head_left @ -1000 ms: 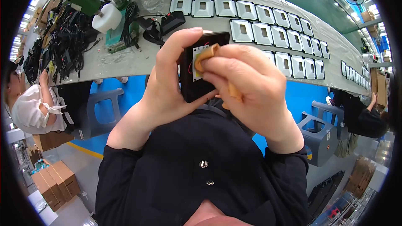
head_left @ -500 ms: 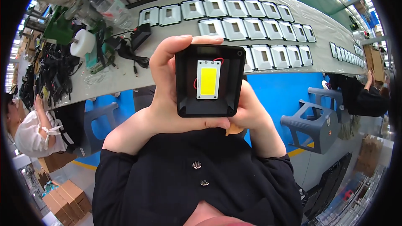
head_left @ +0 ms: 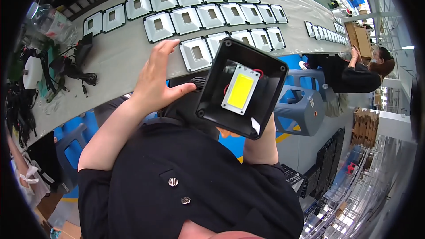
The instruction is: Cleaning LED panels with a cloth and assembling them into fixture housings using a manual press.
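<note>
A black square lamp housing [head_left: 212, 104] is held up in front of my chest, tilted, its hollow side facing me. Inside lies a white LED plate [head_left: 239, 90] with a yellow middle and red wires. My right hand [head_left: 268, 130] grips the housing from behind and below; most of its fingers are hidden. One orange-covered fingertip [head_left: 228, 132] shows under the lower edge. My left hand [head_left: 155, 79] is apart from the housing, to its left, with thumb and fingers spread and nothing in them. A coiled black cable [head_left: 199, 84] shows between that thumb and the housing.
Rows of white reflector frames [head_left: 158, 25] with black borders cover the table [head_left: 119, 66]. Black cables [head_left: 73, 68] and a plastic bottle [head_left: 53, 22] lie at the left. Grey stools [head_left: 299, 110] stand beyond my right arm. A co-worker [head_left: 341, 71] in black is at the far right.
My left hand has let go of the housing and moved left, opening. The housing has shifted right and tilted in my right hand. The whole view has turned toward the right.
</note>
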Demonstrator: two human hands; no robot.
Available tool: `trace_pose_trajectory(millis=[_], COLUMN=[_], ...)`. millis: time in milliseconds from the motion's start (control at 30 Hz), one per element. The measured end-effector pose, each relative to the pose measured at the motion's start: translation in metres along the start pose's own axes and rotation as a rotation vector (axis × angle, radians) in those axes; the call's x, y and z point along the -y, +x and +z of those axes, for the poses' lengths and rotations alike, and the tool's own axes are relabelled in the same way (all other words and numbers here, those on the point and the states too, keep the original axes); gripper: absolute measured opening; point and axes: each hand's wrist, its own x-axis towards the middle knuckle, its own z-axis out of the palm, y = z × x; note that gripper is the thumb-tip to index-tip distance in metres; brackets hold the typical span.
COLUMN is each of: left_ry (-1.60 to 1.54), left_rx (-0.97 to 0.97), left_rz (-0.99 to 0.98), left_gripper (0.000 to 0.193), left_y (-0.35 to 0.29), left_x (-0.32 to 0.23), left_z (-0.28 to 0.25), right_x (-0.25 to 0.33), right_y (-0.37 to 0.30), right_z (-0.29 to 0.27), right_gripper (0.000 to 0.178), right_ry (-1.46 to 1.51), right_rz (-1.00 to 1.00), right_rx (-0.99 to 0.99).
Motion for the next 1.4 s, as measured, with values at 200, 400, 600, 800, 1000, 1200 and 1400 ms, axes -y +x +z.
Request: trace_pose_trajectory(millis=[200, 400, 600, 800, 1000, 1200, 1400], left_ry=[-0.012, 0.205, 0.354, 0.454, 0.459, 0.437, 0.271], left_rx=[0.018, 0.034, 0.037, 0.062, 0.063, 0.035, -0.041], left_rz=[-0.040, 0.051, 0.156, 0.209, 0.208, 0.056, -0.122], left_gripper=[0.073, 0.068, 0.058, 0.048, 0.039, 0.044, 0.083], left_y=[-0.003, 0.007, 0.017, 0.015, 0.003, -0.040, -0.071], left_x=[0.018, 0.003, 0.007, 0.014, 0.023, 0.035, 0.041], left_z=[0.004, 0.018, 0.033, 0.039, 0.019, -0.036, -0.079], right_x=[0.011, 0.016, 0.023, 0.024, 0.020, 0.027, 0.006], right_y=[-0.011, -0.019, -0.014, -0.011, -0.008, 0.017, 0.070], right_z=[-0.025, -0.026, -0.004, -0.011, -0.014, 0.023, 0.070], right_gripper=[0.029, 0.030, 0.027, 0.020, 0.023, 0.017, 0.018], right_ry=[-0.134, -0.022, -0.049, -0.222, -0.181, -0.618, -1.654], right_rz=[0.112, 0.132, 0.157, -0.041, 0.090, 0.211, -0.084], right_rx=[0.098, -0.083, -0.297, -0.045, -0.001, -0.046, 0.288])
